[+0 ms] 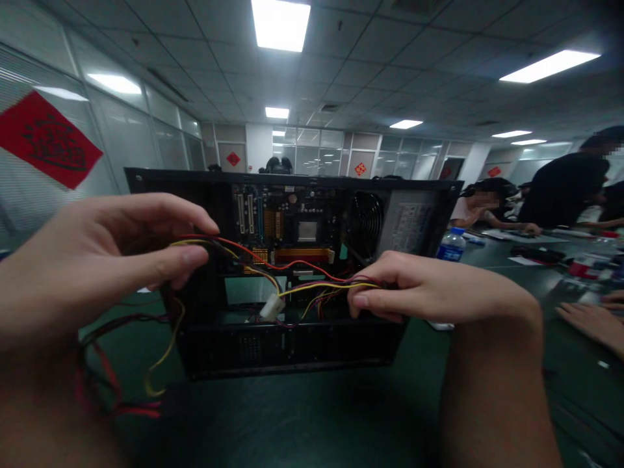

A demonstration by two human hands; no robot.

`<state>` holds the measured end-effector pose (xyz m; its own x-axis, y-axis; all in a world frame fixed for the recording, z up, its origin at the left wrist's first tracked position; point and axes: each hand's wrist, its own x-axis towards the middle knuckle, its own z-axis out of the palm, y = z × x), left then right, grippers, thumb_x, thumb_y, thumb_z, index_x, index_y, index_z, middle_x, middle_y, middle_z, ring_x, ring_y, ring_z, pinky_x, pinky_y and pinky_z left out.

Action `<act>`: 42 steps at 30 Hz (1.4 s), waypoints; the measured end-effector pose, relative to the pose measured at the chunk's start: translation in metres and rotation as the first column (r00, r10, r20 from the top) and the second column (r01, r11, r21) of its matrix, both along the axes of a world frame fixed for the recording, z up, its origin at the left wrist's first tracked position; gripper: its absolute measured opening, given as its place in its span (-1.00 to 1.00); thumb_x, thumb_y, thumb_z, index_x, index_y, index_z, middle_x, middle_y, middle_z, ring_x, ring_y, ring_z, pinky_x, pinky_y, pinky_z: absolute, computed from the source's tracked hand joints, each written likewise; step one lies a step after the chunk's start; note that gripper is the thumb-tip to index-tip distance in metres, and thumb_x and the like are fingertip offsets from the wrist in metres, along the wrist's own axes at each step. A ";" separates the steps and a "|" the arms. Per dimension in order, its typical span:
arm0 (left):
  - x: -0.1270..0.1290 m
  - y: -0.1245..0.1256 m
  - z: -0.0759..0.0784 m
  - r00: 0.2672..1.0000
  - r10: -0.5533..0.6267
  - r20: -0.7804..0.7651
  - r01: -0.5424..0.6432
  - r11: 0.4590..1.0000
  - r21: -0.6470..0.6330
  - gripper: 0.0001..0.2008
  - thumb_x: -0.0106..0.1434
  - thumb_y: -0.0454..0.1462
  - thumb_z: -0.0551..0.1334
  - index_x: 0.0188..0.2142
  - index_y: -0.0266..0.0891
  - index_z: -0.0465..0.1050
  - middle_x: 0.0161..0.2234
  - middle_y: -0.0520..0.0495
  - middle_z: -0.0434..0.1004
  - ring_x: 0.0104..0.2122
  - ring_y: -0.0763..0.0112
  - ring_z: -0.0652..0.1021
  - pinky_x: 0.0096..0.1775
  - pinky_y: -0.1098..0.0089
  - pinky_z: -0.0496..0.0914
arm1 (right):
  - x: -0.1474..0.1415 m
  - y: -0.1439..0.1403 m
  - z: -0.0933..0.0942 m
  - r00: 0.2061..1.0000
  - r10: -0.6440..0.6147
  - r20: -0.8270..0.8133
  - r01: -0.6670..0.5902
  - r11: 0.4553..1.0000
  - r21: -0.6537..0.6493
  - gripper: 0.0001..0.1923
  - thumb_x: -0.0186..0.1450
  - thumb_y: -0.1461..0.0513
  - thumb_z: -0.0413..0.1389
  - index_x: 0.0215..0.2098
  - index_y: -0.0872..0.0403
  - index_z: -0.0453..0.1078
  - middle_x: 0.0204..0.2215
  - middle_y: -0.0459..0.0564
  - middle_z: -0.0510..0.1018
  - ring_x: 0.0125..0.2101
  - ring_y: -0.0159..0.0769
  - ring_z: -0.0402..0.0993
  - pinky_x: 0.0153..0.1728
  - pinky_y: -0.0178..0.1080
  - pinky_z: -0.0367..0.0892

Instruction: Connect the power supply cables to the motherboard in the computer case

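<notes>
An open black computer case (pixel 292 351) stands on the dark green table (pixel 312 422), its motherboard (pixel 287 227) and power supply (pixel 400 224) facing me. My left hand (pixel 97 260) pinches a bundle of red, yellow and black wires (pixel 253 257) at the left of the case. My right hand (pixel 429 289) grips the same bundle at its right end. A white plug (pixel 272 305) hangs from the wires between my hands. More wire loops down below my left wrist.
A water bottle (pixel 451 246) stands behind the case on the right. Another person's hand (pixel 595 322) rests on the table at the right edge. Further people sit and stand at the back right. Glass walls with red decorations enclose the room.
</notes>
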<state>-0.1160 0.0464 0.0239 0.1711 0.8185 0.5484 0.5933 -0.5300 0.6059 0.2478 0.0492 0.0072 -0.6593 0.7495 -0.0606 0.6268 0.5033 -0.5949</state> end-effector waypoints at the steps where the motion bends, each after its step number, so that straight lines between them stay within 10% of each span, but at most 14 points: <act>1: 0.001 0.003 -0.001 0.999 -0.047 0.006 0.047 0.998 -0.038 -0.63 0.08 -0.19 0.44 -0.10 -0.17 0.57 -0.46 0.11 0.56 -0.49 0.49 0.55 -0.48 0.57 0.42 | 0.006 0.001 0.000 1.000 0.001 0.002 -0.001 1.000 -0.017 -0.50 0.38 -0.10 0.10 -0.20 0.20 0.53 -0.53 -0.08 0.42 -0.51 -0.46 0.31 -0.52 -0.40 0.19; 9: 0.056 0.016 -0.002 0.958 -0.271 -0.093 0.263 0.960 -0.095 -0.72 0.17 -0.14 0.37 -0.16 -0.20 0.61 -0.27 -0.03 0.67 -0.32 0.34 0.63 -0.33 0.48 0.54 | -0.020 0.008 -0.008 0.902 0.185 -0.390 -0.213 0.977 -0.029 -0.33 0.34 -0.03 0.19 0.28 0.14 0.25 0.02 0.16 0.51 -0.12 -0.31 0.49 -0.18 -0.31 0.41; 14: 0.082 0.012 -0.004 0.908 -0.383 -0.170 0.373 0.924 -0.086 -0.75 0.24 -0.18 0.30 -0.11 -0.16 0.62 -0.19 -0.04 0.68 -0.22 0.29 0.66 -0.16 0.37 0.58 | -0.063 0.010 -0.011 0.902 0.038 -0.430 -0.017 0.998 0.052 -0.57 0.31 -0.05 0.23 -0.16 0.15 0.42 -0.40 -0.05 0.54 -0.42 -0.41 0.44 -0.46 -0.40 0.30; 19: 0.045 0.012 -0.001 0.935 -0.316 -0.162 0.291 0.944 -0.157 -0.63 0.19 -0.15 0.33 0.01 -0.07 0.59 -0.15 -0.05 0.69 -0.17 0.18 0.67 -0.19 0.29 0.62 | -0.021 0.005 -0.005 0.829 -0.115 -0.547 0.218 0.967 0.128 -0.57 0.36 -0.08 0.16 -0.42 0.08 0.27 -0.72 -0.20 0.28 -0.71 -0.51 0.18 -0.67 -0.41 0.01; 29: 0.046 0.013 -0.004 0.990 -0.121 0.070 0.088 0.928 0.363 -0.83 0.08 -0.37 0.35 -0.29 -0.19 0.63 -0.12 -0.04 0.68 -0.17 0.36 0.66 -0.14 0.47 0.59 | -0.033 0.017 -0.009 0.993 0.079 -0.084 -0.059 0.973 0.222 -0.58 0.45 0.01 0.01 -0.35 0.14 0.46 -0.43 -0.04 0.54 -0.42 -0.41 0.41 -0.40 -0.37 0.25; 34: 0.052 0.021 -0.005 0.993 -0.014 0.120 -0.057 0.821 0.569 -0.86 0.11 -0.42 0.29 -0.33 -0.26 0.59 -0.21 -0.04 0.66 -0.22 0.43 0.63 -0.16 0.46 0.53 | -0.047 0.046 -0.028 0.968 -0.229 0.106 0.169 0.900 0.403 -0.75 0.41 0.28 -0.02 -0.25 0.17 0.50 -0.31 0.04 0.60 -0.39 -0.38 0.42 -0.37 -0.35 0.20; 38: 0.046 0.038 -0.012 0.960 0.122 -0.254 -0.020 0.929 0.370 -0.71 0.15 -0.37 0.18 -0.19 -0.18 0.63 -0.21 -0.04 0.66 -0.26 0.33 0.62 -0.17 0.34 0.52 | -0.055 0.062 -0.043 0.915 -0.262 0.306 0.140 0.920 0.367 -0.70 0.26 0.40 0.02 -0.15 0.16 0.55 -0.16 0.10 0.62 -0.23 -0.30 0.49 -0.30 -0.35 0.24; 42: 0.055 0.055 -0.027 0.765 -0.061 -0.642 -0.020 0.993 -0.119 -0.63 0.25 -0.23 0.16 0.01 -0.15 0.58 0.01 -0.10 0.64 -0.07 0.18 0.62 0.00 0.25 0.49 | -0.065 0.074 -0.052 0.896 -0.251 0.365 0.123 0.933 0.339 -0.61 0.21 0.43 0.00 -0.10 0.16 0.57 -0.15 0.13 0.63 -0.19 -0.24 0.53 -0.30 -0.33 0.29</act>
